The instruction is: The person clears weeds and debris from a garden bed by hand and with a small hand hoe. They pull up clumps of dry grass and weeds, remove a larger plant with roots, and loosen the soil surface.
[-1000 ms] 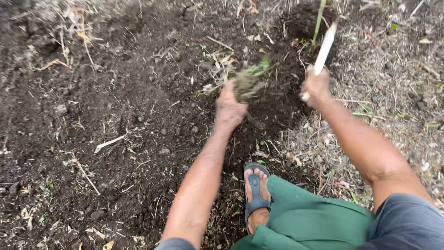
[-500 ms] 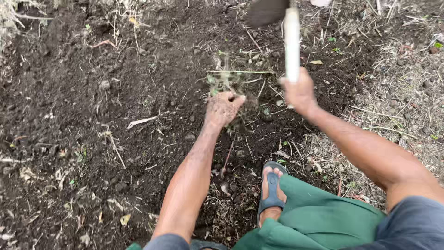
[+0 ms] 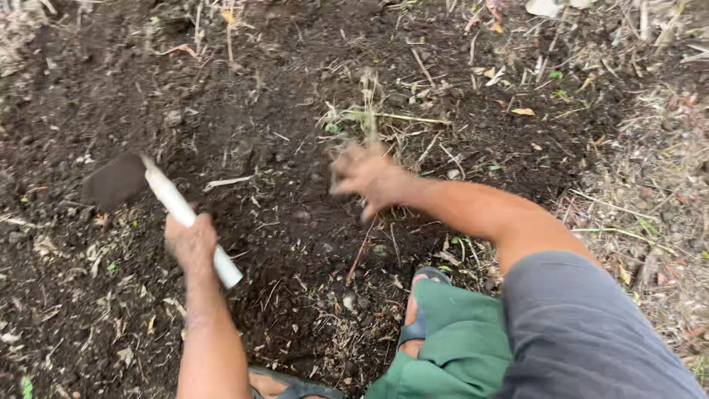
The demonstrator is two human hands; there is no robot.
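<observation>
Hoe [image 3: 159,203], white handle and soil-dark blade, gripped in left hand [image 3: 192,242], right hand [image 3: 367,176] blurred, grip perhaps loose, unclear, over soil [image 3: 281,133].

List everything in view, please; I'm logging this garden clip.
soil: dark brown, across most of the view
hoe: one, white handle, dark blade, left, blade on the soil
weed: one thin tuft, green and straw-coloured, upper centre
dry litter: many pale stalks and leaves, mostly along the right edge
sandals: two, dark blue, bottom centre, on the feet
trousers: green, bottom centre
sleeve: grey, bottom right
left hand: closed around the hoe handle, left of centre
right hand: blurred, just below the weed; grip cannot be told
</observation>
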